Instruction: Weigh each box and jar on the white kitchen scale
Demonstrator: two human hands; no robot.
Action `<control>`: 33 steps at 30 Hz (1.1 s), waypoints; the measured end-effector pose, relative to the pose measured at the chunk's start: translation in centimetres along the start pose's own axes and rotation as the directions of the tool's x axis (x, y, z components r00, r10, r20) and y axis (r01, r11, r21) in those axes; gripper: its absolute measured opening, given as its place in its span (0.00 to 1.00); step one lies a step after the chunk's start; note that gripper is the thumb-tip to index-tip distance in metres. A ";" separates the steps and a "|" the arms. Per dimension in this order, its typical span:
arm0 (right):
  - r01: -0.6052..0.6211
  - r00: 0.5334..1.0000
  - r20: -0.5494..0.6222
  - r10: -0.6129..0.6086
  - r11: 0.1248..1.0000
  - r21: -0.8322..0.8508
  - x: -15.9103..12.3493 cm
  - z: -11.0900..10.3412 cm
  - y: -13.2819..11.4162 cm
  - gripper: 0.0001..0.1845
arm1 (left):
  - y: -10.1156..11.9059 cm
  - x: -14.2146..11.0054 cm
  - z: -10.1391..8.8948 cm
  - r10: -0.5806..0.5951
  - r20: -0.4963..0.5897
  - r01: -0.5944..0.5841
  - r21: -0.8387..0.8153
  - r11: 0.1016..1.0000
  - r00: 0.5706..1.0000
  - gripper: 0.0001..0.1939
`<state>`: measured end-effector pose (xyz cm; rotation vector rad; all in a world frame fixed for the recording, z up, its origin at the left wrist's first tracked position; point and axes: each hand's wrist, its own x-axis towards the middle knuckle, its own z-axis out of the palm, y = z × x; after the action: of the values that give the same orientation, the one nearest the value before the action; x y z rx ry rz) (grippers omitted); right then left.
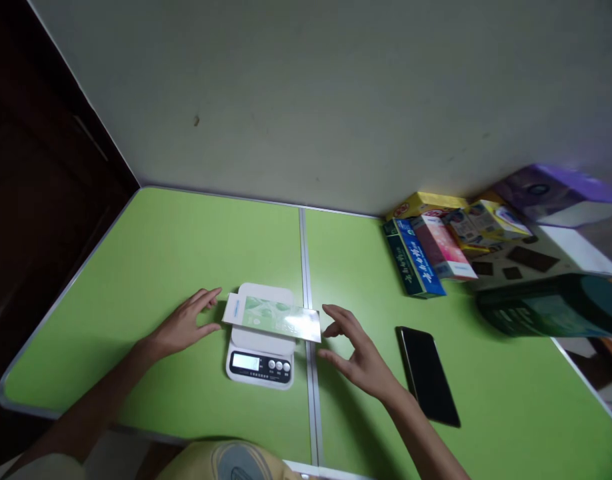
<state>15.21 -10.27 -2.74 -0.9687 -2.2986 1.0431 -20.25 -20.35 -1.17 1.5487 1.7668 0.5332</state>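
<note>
At lower centre of the frame, a white scale (260,377) carries a green-and-white box (271,317) whose ends overhang its platform (266,342); left hand (183,325) and right hand (360,353), fingers parted, flank it closely; beyond, green surface (216,230) stretches to its far edge by the wall (286,100), cartons (415,259) at right

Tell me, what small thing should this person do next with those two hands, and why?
Probably ease the left hand and right hand slightly outward. The green-and-white box lies across the scale, overhanging both sides, and both hands are open close beside its ends, so backing off would likely avoid nudging it.
</note>
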 end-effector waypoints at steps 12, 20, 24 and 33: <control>0.018 0.999 0.049 -0.017 1.000 -0.013 1.1 0.9 0.0 0.27 | 2.1 1.7 0.1 0.072 0.107 -0.068 -0.041 0.997 0.992 0.33; 0.068 0.994 0.096 -0.060 0.994 -0.087 3.8 0.1 -1.9 0.26 | 1.2 0.9 -2.0 0.069 0.067 -0.064 -0.077 0.995 0.995 0.27; 0.084 0.987 0.143 -0.078 0.996 -0.039 8.8 1.9 -3.7 0.25 | -1.1 1.0 -5.2 -0.005 -0.004 0.005 -0.112 0.994 1.000 0.29; 0.113 0.973 0.195 -0.127 0.990 0.080 23.8 9.6 -3.6 0.25 | -9.1 6.2 -13.5 -0.091 -0.201 0.078 -0.076 0.994 0.975 0.31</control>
<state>-8.04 1.21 -3.58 -0.7163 -2.4300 1.2066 -36.51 -14.12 -0.30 1.4069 1.9381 0.7237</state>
